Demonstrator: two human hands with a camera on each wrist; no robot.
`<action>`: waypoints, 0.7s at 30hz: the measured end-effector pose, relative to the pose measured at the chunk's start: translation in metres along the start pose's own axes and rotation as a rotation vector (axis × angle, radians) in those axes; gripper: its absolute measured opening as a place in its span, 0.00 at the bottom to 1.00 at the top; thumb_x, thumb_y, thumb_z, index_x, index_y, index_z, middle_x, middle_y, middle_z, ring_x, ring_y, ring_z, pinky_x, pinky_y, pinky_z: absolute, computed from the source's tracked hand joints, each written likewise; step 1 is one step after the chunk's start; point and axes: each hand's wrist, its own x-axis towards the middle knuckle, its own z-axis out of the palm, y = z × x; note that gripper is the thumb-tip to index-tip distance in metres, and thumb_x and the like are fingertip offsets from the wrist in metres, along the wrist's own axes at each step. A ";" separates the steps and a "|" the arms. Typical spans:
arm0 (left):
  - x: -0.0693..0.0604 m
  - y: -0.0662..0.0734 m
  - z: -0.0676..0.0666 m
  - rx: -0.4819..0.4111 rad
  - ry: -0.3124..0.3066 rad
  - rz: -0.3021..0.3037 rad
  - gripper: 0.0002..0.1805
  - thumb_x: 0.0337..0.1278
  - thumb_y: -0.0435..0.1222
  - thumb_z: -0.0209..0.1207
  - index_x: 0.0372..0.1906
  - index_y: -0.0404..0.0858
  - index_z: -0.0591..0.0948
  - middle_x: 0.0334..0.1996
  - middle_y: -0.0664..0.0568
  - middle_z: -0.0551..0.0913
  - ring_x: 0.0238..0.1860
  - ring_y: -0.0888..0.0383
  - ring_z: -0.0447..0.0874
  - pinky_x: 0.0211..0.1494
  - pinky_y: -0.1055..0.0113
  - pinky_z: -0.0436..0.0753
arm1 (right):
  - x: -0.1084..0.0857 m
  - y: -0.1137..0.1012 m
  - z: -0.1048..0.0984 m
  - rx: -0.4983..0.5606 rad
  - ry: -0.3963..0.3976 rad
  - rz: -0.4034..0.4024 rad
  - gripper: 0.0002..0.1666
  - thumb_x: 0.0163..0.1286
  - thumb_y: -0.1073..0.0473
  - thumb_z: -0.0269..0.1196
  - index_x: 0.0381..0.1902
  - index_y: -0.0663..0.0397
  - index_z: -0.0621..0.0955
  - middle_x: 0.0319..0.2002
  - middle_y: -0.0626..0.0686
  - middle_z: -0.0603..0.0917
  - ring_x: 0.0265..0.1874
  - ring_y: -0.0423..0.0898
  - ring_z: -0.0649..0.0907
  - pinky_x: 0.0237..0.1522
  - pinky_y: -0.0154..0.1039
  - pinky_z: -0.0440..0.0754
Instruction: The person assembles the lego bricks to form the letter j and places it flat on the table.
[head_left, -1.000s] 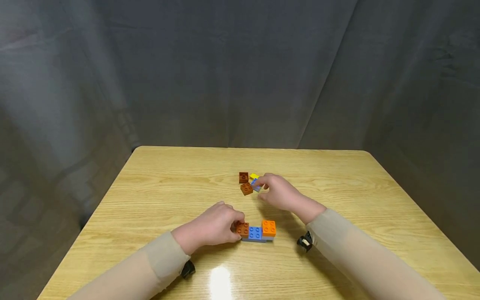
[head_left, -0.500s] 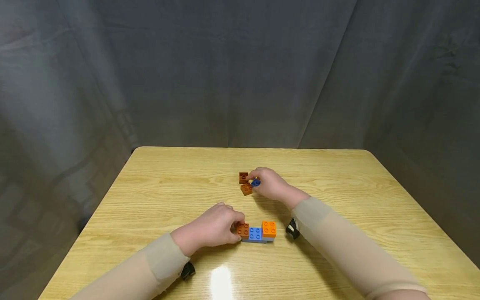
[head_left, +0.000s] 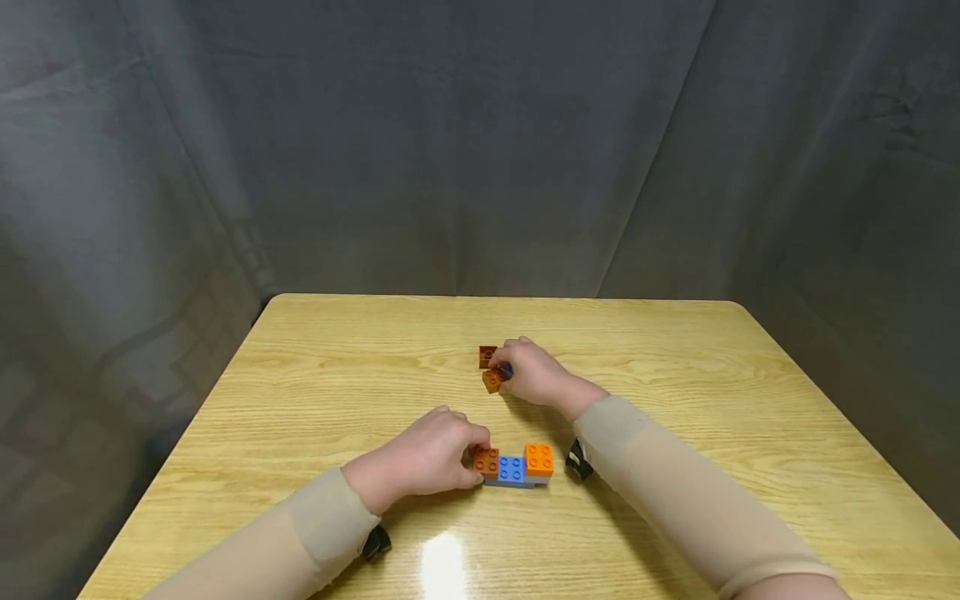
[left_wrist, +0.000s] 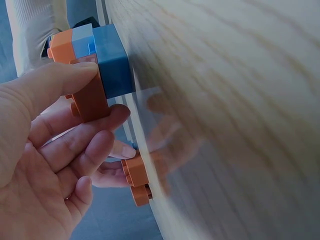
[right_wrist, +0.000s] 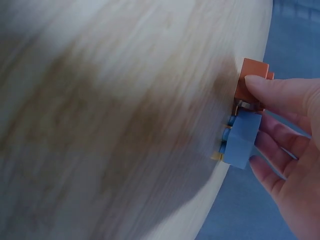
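My left hand [head_left: 427, 450] pinches the reddish-brown brick [head_left: 486, 461] at the left end of a joined row; in the left wrist view thumb and fingers grip this brown brick [left_wrist: 90, 100]. Beside it in the row are a blue brick [head_left: 512, 470] and a raised orange brick [head_left: 538, 460]. My right hand [head_left: 536, 379] is at the loose bricks farther back. The right wrist view shows its thumb and fingers around a brown brick [right_wrist: 254, 67], with a blue brick [right_wrist: 242, 140] turned on its side against the fingers. A little yellow [right_wrist: 216, 156] shows behind the blue one.
Another loose brown brick [head_left: 487, 356] lies just behind the right hand's fingers, its hollow side up. The wooden table [head_left: 337, 350] ends at a straight back edge, with grey curtains [head_left: 450, 167] behind and at both sides.
My right hand has moved left over the loose bricks, and its fingers have closed in. The loose blue brick has been tipped over. My left hand and the joined row have stayed in place.
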 end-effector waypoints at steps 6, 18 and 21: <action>0.000 0.001 0.000 -0.014 -0.005 -0.004 0.12 0.45 0.43 0.74 0.33 0.48 0.82 0.22 0.65 0.76 0.26 0.64 0.68 0.40 0.65 0.66 | -0.002 0.000 0.001 -0.001 0.006 0.000 0.20 0.55 0.65 0.75 0.47 0.53 0.86 0.42 0.49 0.80 0.42 0.48 0.75 0.48 0.44 0.76; -0.001 -0.001 0.000 -0.008 0.014 0.021 0.13 0.45 0.43 0.74 0.33 0.47 0.82 0.21 0.66 0.74 0.25 0.64 0.67 0.39 0.65 0.67 | -0.011 -0.001 -0.006 0.124 0.046 0.040 0.20 0.58 0.62 0.74 0.49 0.55 0.84 0.47 0.50 0.83 0.47 0.49 0.75 0.52 0.45 0.75; -0.001 -0.002 0.000 -0.007 0.011 0.017 0.13 0.45 0.43 0.74 0.33 0.48 0.82 0.20 0.67 0.73 0.25 0.64 0.67 0.38 0.65 0.67 | -0.015 -0.002 -0.009 0.161 0.062 0.043 0.19 0.60 0.60 0.73 0.49 0.55 0.83 0.48 0.50 0.83 0.47 0.48 0.76 0.52 0.45 0.76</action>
